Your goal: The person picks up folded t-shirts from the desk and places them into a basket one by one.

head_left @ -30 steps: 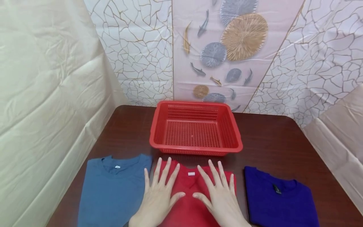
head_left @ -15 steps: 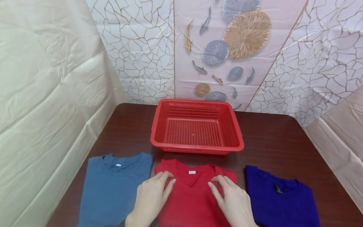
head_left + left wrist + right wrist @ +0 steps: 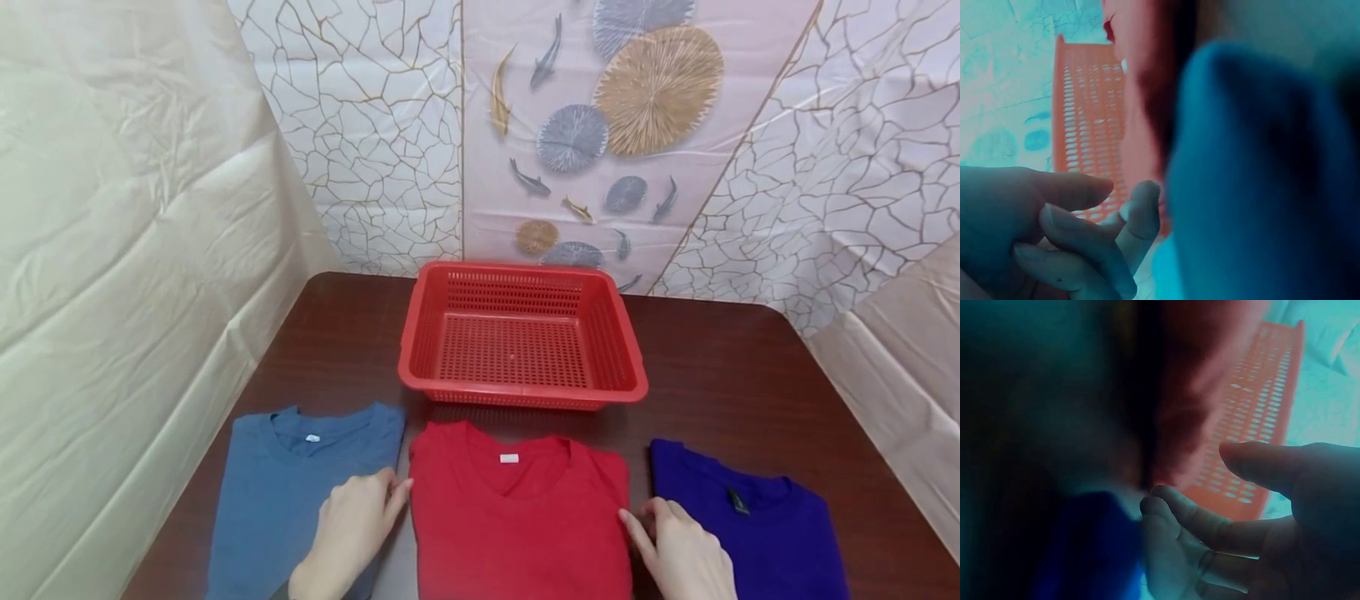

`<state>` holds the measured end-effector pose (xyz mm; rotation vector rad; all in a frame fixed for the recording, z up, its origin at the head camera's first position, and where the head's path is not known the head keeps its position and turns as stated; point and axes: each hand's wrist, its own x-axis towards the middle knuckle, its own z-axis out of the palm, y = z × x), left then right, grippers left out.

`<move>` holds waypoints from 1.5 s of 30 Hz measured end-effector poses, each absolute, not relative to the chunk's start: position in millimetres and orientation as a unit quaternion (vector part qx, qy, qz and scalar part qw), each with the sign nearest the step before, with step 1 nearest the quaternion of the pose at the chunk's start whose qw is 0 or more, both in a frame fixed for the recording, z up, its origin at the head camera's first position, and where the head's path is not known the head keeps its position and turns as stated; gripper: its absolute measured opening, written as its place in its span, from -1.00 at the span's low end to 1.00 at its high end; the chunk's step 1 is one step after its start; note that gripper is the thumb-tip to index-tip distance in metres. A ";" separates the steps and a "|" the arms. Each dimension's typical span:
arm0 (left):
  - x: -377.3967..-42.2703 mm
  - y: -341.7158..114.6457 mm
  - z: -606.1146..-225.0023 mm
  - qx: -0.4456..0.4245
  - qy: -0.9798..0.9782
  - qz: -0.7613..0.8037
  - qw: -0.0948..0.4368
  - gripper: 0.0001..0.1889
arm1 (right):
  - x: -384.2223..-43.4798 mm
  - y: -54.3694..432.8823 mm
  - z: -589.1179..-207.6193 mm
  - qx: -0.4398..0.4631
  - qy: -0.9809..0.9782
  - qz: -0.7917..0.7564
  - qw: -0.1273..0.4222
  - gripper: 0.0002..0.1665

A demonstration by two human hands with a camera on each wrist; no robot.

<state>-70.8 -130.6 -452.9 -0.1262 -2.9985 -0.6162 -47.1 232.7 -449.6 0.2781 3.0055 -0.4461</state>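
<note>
A folded red T-shirt [image 3: 517,533] lies on the table with its neckline and white label away from me. Just off its left edge is my left hand [image 3: 348,525], fingers bent over the folded grey-blue T-shirt [image 3: 262,500]. My right hand [image 3: 686,546] is at the red shirt's right edge, overlapping the folded dark blue T-shirt [image 3: 787,542] in the head view. Both wrist views show a gap between thumb and fingers, with fingertips right at the red shirt's sides [image 3: 1138,125] [image 3: 1188,425]. No cloth is pinched.
Behind the red shirt stands a red perforated plastic basket [image 3: 525,393] with nothing in it. The brown table [image 3: 720,375] ends at a patterned sheet [image 3: 382,167] at the back. Pale cloth [image 3: 150,292] hangs along the left side, and more on the right.
From lying spread flat on the red shirt, my hands have lifted, bent their fingers and moved apart to its left and right edges. The shirts and basket stay in place.
</note>
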 end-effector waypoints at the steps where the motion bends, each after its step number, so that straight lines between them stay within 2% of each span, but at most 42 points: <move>1: -70.7 -129.8 -456.0 -0.047 -0.977 -0.204 0.032 -0.62 | -47.4 234.1 -452.0 0.090 0.984 -0.145 0.055 -0.62; 9: -71.8 -114.4 -473.3 -0.078 -0.967 -0.241 -0.015 -0.57 | -51.5 228.3 -461.1 0.079 0.978 -0.169 0.089 -0.55; 16: -74.8 -109.6 -473.5 -0.090 -0.918 -0.373 -0.097 -0.57 | -54.8 222.1 -466.8 0.061 0.960 -0.242 0.125 -0.46; 20: -76.3 -109.8 -473.8 -0.064 -0.861 -0.476 -0.165 -0.67 | -53.4 224.1 -468.9 0.082 0.921 -0.344 0.160 -0.24; 24: -78.3 -108.0 -477.2 -0.028 -0.762 -0.599 -0.243 -0.39 | -52.2 225.9 -471.5 0.081 0.843 -0.492 0.203 -0.08; 27: -81.0 -106.6 -479.7 0.000 -0.668 -0.677 -0.307 -0.22 | -50.9 228.4 -473.1 0.062 0.784 -0.569 0.238 -0.14; 30: -84.0 -106.4 -482.2 0.025 -0.572 -0.738 -0.357 -0.17 | -50.5 229.7 -475.3 0.057 0.738 -0.614 0.274 -0.13; 36: -87.9 -106.8 -488.6 0.041 -0.466 -0.792 -0.393 -0.14 | -49.7 227.5 -483.6 0.089 0.639 -0.697 0.314 0.00; 40: -87.1 -110.1 -491.2 0.039 -0.444 -0.801 -0.400 -0.12 | -48.5 231.9 -483.9 0.094 0.591 -0.733 0.324 -0.04; 45: -85.5 -116.1 -485.3 0.032 -0.416 -0.810 -0.413 -0.18 | -45.6 235.8 -473.5 0.088 0.543 -0.768 0.329 -0.35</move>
